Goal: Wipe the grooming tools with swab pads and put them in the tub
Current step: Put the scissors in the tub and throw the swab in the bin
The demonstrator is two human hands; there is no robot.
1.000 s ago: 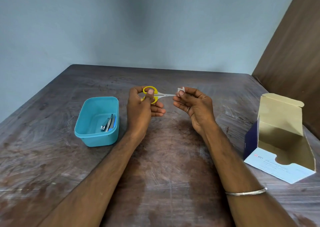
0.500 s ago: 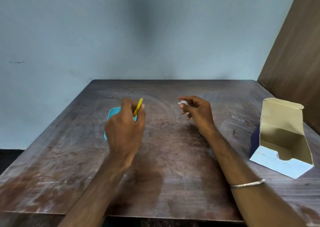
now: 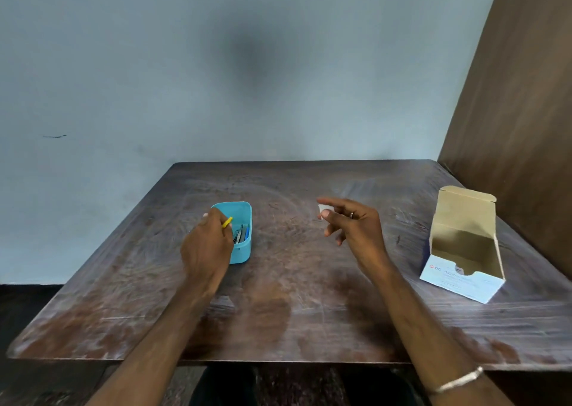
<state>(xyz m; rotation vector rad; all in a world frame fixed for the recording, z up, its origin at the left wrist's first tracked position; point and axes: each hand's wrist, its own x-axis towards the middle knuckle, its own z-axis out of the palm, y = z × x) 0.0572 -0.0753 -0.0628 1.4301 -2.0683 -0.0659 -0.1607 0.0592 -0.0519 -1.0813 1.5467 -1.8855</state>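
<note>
My left hand [image 3: 206, 247] is over the near left side of the blue tub [image 3: 243, 210] and grips the yellow-handled scissors [image 3: 227, 221]; only a bit of the yellow handle shows past my fingers. Metal grooming tools [image 3: 241, 234] lie inside the tub. My right hand [image 3: 353, 223] hovers above the table middle, to the right of the tub, pinching a small white swab pad [image 3: 325, 210] between thumb and forefinger.
An open cardboard swab box [image 3: 464, 244] stands at the right of the dark wooden table [image 3: 294, 306]. A brown panel rises behind the box, and a pale blue wall runs along the far edge.
My left hand has carried the scissors left, from in front of me to over the tub. My right hand has drawn apart with the swab pad. The camera has tilted up.
</note>
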